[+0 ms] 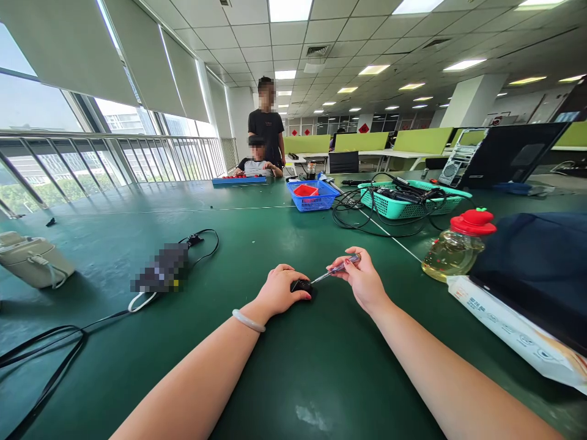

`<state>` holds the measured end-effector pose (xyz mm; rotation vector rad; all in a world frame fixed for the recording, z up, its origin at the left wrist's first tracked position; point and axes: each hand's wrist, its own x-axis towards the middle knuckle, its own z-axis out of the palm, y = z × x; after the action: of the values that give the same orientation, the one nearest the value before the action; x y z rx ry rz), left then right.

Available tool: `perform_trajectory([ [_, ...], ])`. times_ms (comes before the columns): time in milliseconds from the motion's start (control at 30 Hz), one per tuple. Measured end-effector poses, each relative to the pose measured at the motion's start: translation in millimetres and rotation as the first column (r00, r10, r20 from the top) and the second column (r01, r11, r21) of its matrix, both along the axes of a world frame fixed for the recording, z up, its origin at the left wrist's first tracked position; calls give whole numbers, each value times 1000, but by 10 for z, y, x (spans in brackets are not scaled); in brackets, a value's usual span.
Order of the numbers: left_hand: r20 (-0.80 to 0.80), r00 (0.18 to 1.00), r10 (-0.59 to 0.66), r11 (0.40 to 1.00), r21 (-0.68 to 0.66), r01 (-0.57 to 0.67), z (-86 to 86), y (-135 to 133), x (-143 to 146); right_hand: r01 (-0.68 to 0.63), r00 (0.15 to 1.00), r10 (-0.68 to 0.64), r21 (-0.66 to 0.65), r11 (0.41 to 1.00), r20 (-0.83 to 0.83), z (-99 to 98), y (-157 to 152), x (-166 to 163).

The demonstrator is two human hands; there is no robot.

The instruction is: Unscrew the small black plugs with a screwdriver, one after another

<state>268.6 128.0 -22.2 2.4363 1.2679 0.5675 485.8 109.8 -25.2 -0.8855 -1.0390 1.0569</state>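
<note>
My left hand (280, 291) is closed around a small black object (301, 285) on the green table, its wrist circled by a pale bangle (248, 321). What kind of object it is I cannot make out, as my fingers cover part of it. Between the fingers of my right hand (363, 278) is a screwdriver (342, 266) with a see-through handle. Its thin metal shaft slants down to the left, and the tip meets or nearly meets the black object's right side.
Left lie a blurred dark device (162, 269) on a lanyard and a beige case (34, 260). Ahead stand a blue basket (314, 201) and a green basket (413, 209) with cables. Right are a red-lidded glass bottle (454, 253), a white packet (509, 327) and a dark bag (536, 269). Two people are behind the table.
</note>
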Motion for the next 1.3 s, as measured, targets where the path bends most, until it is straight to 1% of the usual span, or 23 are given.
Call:
perform_trajectory([
  [133,-13,1000,3,1000,-13,-3,23,-11,5,-5,1000,5,-11,1000,4,-18,3,-11],
  [267,-21,1000,20,1000,-20,-20,42,-21,8,30,1000,-30,-1,1000,0,-10,7,3],
  [500,-28,997,78,997,11,-78,28,-10,8,67,998,-67,35,997,17,-7,21,15],
  [600,-30,992,125,992,18,-125,24,0,-1,76,997,-76,29,997,13,-18,19,1],
  [733,-38,987,156,988,16,-156,22,10,-10,70,998,-70,22,997,3,-28,12,-22],
  [867,-34,984,175,984,7,-175,20,11,-10,60,997,-62,41,997,36,-11,-9,-38],
  [967,-34,980,195,981,5,-195,20,7,-4,56,994,-64,86,995,93,21,-45,-57],
  [1133,-38,972,230,973,38,-228,33,-8,16,-3,970,-47,202,979,237,54,-139,-116],
  [1233,-51,973,227,973,64,-223,43,-16,24,-2,918,-120,308,952,377,71,-205,-143],
  [1300,-67,974,218,974,80,-213,47,-19,26,-4,838,-220,410,912,498,93,-251,-157],
])
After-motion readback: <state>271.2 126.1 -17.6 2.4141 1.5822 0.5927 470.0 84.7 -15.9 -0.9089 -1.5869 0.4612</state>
